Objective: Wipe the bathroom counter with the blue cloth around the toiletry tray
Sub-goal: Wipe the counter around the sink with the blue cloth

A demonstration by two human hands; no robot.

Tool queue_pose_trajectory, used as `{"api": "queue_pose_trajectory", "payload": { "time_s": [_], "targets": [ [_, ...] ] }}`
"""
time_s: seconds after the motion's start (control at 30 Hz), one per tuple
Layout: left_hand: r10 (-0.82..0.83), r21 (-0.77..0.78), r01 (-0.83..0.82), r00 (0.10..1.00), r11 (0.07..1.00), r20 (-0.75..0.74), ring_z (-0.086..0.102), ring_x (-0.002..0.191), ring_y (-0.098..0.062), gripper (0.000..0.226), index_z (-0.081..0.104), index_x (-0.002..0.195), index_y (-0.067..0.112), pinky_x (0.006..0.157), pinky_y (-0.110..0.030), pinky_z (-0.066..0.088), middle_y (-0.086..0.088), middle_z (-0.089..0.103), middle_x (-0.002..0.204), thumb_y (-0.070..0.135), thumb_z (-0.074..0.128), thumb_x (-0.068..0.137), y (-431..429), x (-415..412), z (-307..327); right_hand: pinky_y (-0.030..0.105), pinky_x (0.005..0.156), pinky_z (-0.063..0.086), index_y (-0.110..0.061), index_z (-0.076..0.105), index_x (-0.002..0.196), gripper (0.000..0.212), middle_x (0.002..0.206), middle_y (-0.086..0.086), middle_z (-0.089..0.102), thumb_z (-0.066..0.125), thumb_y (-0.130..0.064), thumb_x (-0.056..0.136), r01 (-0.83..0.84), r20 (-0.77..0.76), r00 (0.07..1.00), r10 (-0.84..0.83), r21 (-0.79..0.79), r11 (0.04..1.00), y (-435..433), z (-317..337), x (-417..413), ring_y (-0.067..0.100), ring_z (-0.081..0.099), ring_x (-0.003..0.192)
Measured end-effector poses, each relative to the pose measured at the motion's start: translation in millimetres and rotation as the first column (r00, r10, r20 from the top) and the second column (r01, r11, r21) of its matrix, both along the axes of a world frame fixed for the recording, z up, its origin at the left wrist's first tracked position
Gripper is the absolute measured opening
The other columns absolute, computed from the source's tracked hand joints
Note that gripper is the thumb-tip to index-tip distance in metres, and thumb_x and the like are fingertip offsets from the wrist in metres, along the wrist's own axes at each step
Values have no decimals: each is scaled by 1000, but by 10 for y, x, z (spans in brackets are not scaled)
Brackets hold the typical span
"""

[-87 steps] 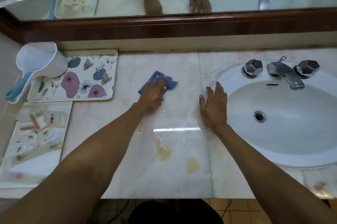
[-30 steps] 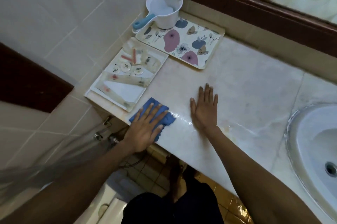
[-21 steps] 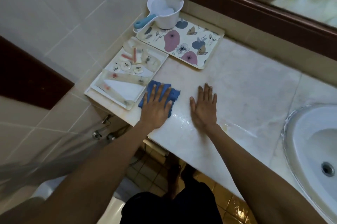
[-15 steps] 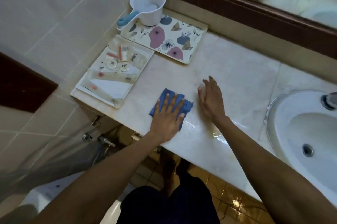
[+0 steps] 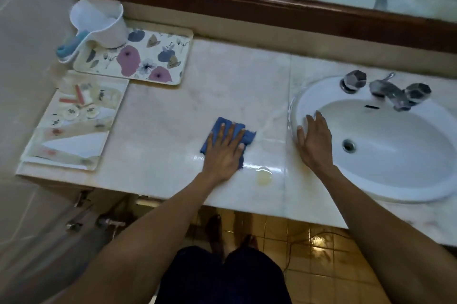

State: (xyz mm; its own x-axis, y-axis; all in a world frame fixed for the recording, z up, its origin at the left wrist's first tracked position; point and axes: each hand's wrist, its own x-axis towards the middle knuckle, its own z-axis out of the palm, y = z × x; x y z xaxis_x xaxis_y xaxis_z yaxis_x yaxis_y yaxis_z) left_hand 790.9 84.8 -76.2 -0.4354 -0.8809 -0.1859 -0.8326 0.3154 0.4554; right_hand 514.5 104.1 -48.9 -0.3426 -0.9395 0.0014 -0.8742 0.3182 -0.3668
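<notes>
Pressing the cloth (image 5: 226,136) flat under my left hand (image 5: 223,152), I had it on the table (image 5: 230,85) about midway between the toiletry tray (image 5: 71,128) and the sink (image 5: 380,145), near the front edge. That hand lay open, fingers spread over the blue fabric, pinning it by palm pressure, not by a grasp. My right hand (image 5: 315,142) was likewise open and held nothing; it rested palm down across the sink's left rim as a brace.

Progress, as I judged it: a wet sheen ran along the table just in front of and to the right of the cloth, which suggested that strip had been wiped. A yellowish spot (image 5: 264,175) sat just right of my left wrist, near the front edge, and appeared not yet cleared. The surface toward the back wall and beside the floral tray (image 5: 138,56), which carried a white scoop (image 5: 99,25), looked dull and dry. The toiletry tray lay at the far left end, well apart from the cloth, and the margins along it showed no sheen. I judged the task partly done, with the spot, the rear area and the tray's borders left.
</notes>
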Motion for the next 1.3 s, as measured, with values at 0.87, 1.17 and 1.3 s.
{"api": "queue_pose_trajectory", "payload": {
  "time_s": [0.87, 1.17, 1.3],
  "targets": [
    [341, -136, -320, 922, 938, 185, -2, 156, -23, 59, 8, 160, 35, 123, -56, 5, 3, 4, 169, 51, 12, 104, 444, 551, -101, 43, 90, 38, -16, 49, 134, 69, 118, 12, 65, 15, -64, 98, 29, 115, 992, -57, 237, 971, 458, -158, -451, 36, 59, 107],
    [-172, -125, 178, 983, 976, 57, -7, 156, -16, 53, 12, 160, 35, 125, -48, -2, 7, 3, 169, 41, 21, 109, 1335, -743, -36, 38, 93, 38, -34, 54, 132, 66, 135, 2, 61, 17, -72, 93, -115, 283, 959, 14, 341, 933, 603, -48, -756, 30, 54, 121],
    [-116, -197, 150, 978, 969, 172, -5, 156, -17, 54, 6, 160, 39, 124, -51, 9, 9, 1, 169, 45, 20, 108, 1221, 52, -90, 40, 95, 39, -33, 54, 133, 66, 132, 3, 62, 15, -70, 94, -92, 220, 975, 14, 349, 933, 646, -57, -737, 33, 56, 118]
  ]
}}
